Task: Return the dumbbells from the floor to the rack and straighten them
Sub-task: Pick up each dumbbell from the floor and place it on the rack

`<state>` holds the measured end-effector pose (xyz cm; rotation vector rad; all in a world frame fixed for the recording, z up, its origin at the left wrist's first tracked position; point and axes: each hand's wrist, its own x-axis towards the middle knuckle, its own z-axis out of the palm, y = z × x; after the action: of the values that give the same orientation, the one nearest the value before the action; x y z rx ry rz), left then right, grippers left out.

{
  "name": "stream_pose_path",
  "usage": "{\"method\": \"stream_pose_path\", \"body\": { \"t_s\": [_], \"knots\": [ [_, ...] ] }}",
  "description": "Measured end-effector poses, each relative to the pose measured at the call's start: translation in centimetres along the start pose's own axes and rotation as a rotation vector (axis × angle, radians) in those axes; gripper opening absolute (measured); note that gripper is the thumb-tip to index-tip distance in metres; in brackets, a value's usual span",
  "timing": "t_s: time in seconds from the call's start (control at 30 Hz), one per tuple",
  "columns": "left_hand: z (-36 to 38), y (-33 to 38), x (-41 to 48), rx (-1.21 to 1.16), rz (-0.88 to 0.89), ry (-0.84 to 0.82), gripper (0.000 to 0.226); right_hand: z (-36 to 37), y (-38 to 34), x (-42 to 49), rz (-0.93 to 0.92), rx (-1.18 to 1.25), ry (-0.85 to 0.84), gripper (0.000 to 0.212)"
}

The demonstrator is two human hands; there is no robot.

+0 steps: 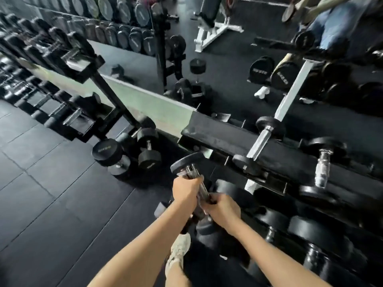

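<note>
A black dumbbell (187, 162) with a chrome handle hangs tilted in front of the rack (223, 135), its far head up and its near head low by my foot. My left hand (185, 191) grips the upper part of the handle. My right hand (222, 208) grips the lower part. Both hands are closed around the same handle. Several black dumbbells (126, 154) lie on the floor at the rack's left end. Two small dumbbells (323, 162) rest on the rack's upper tier to the right.
A second long rack (68, 65) full of dumbbells runs along the mirror wall on the left. Large dumbbells (310, 233) fill the lower tier at the right. My pale shoe (179, 251) stands on the dark rubber floor (51, 193). A mirror reflects a white bench.
</note>
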<state>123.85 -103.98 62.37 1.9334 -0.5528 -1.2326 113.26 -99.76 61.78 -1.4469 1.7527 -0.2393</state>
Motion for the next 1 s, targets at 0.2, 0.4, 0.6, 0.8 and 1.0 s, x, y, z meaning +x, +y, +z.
{"method": "stream_pose_path", "body": {
  "t_s": [0.2, 0.4, 0.6, 0.8, 1.0],
  "knots": [
    [2.0, 8.0, 8.5, 0.248, 0.091, -0.184, 0.017, -0.3, -6.0, 8.1, 0.157, 0.150, 0.149, 0.044],
    [5.8, 14.4, 15.4, 0.487, 0.231, -0.359, 0.011, -1.3, -10.0, 15.5, 0.310, 0.270, 0.280, 0.035],
    [10.4, 18.0, 20.0, 0.651, 0.276, -0.450, 0.021, -1.8, -11.0, 22.0, 0.423, 0.356, 0.452, 0.036],
    [12.7, 17.8, 23.6, 0.772, 0.282, -0.511, 0.020, -0.9, -10.5, 26.0, 0.511, 0.265, 0.441, 0.048],
    [12.0, 17.1, 25.0, 0.712, 0.332, -0.586, 0.041, -0.8, -10.8, 26.3, 0.524, 0.251, 0.459, 0.043]
  ]
}}
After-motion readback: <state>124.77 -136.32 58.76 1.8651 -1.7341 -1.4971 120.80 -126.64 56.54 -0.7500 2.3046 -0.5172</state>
